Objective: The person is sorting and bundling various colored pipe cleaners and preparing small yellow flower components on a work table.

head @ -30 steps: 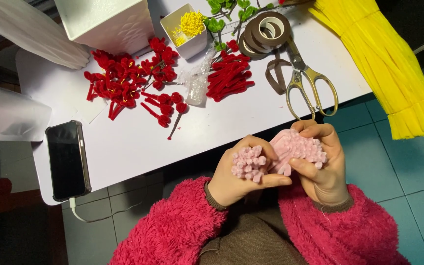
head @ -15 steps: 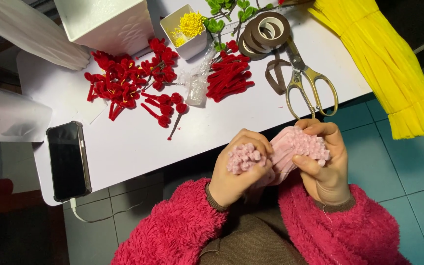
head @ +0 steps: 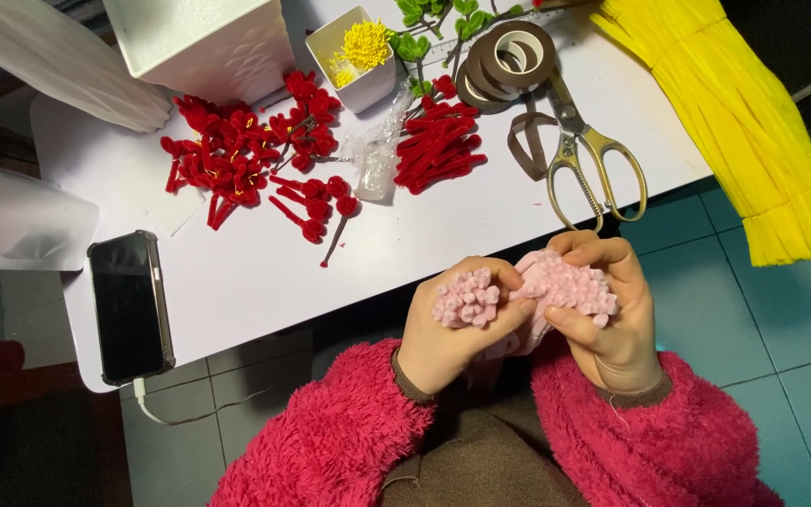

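1. White surface (head: 265, 282) bearing yellow pipe-cleaner bundle (head: 743, 113) at right edge; black phone (head: 129, 305) at left.
2. Heaps of red chenille blossoms (head: 237, 155) mid-surface; gold-handled scissors (head: 584, 155) just beside brown tape rolls (head: 509, 61).
3. Right hand (head: 612, 324) below surface edge, grip pinching larger pink chenille cluster (head: 565, 282).
4. Left hand (head: 448, 329), grip pressed around smaller pink chenille cluster (head: 466, 300), touching the larger.

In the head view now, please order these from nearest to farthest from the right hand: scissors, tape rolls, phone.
1. Scissors: just above the right hand, on the table edge.
2. Tape rolls: farther up the table.
3. Phone: far left.
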